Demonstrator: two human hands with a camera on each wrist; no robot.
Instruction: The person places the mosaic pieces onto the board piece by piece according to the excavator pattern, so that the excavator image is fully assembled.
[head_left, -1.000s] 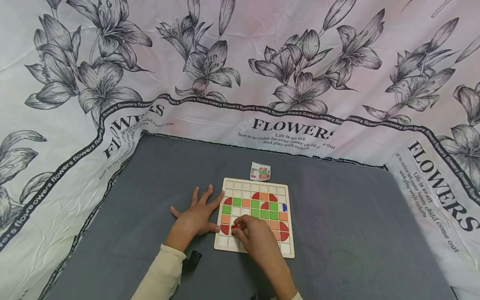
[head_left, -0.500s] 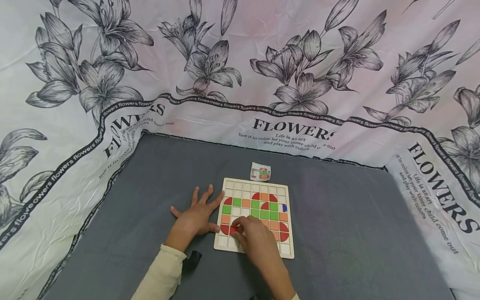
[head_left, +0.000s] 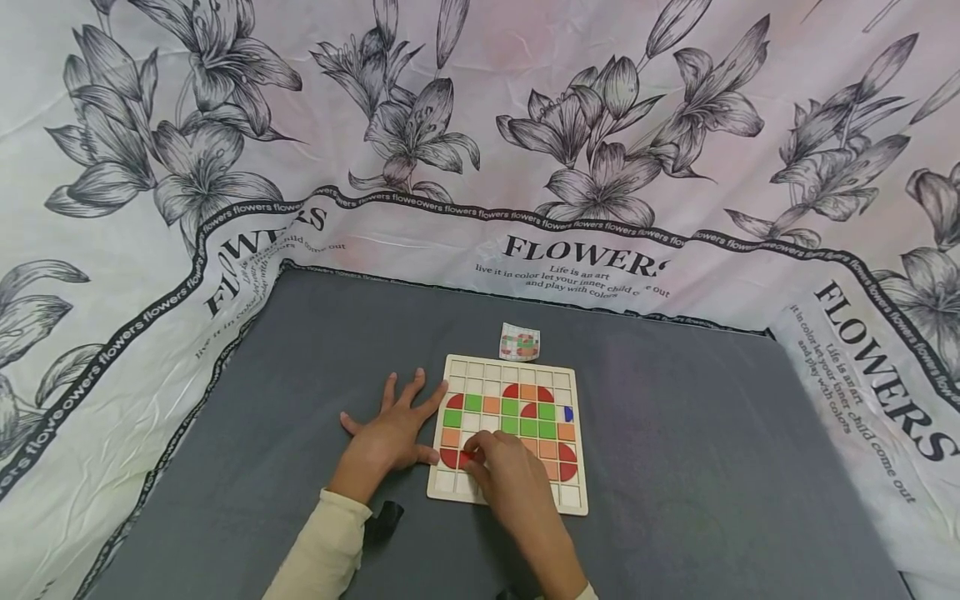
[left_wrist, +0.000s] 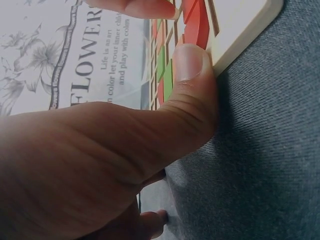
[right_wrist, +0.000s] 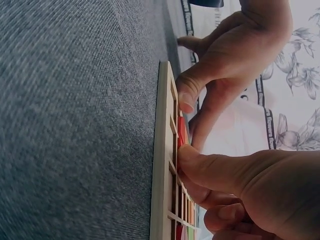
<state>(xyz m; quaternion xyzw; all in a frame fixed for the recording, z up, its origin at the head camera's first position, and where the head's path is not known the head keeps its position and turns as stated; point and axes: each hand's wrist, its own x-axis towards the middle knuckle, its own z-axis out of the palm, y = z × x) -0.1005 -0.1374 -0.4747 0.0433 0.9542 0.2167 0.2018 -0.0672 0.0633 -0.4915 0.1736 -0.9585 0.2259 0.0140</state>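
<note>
A square wooden grid board (head_left: 572, 497) lies on the grey cloth, with green, orange and red tiles in many cells. My right hand (head_left: 517, 483) pinches a red tile (head_left: 465, 457) between thumb and forefinger, low in a cell at the board's lower left. Its exact shape is partly hidden by the fingertips. Beside it sits another red tile (head_left: 448, 457) with a rounded edge. My left hand (head_left: 387, 437) lies with fingers spread at the board's left side. In the left wrist view its thumb (left_wrist: 192, 67) touches the board's edge near the red tiles.
A small pattern card (head_left: 520, 342) lies just beyond the board. One blue piece (head_left: 568, 413) sits near the board's right edge. Flower-printed white cloth (head_left: 420, 242) rises behind and along both sides of the grey surface (head_left: 675, 467).
The red tile, tilted in my right fingers a second ago, now lies flatter in its cell beside the rounded red one. My left hand has stayed in place.
</note>
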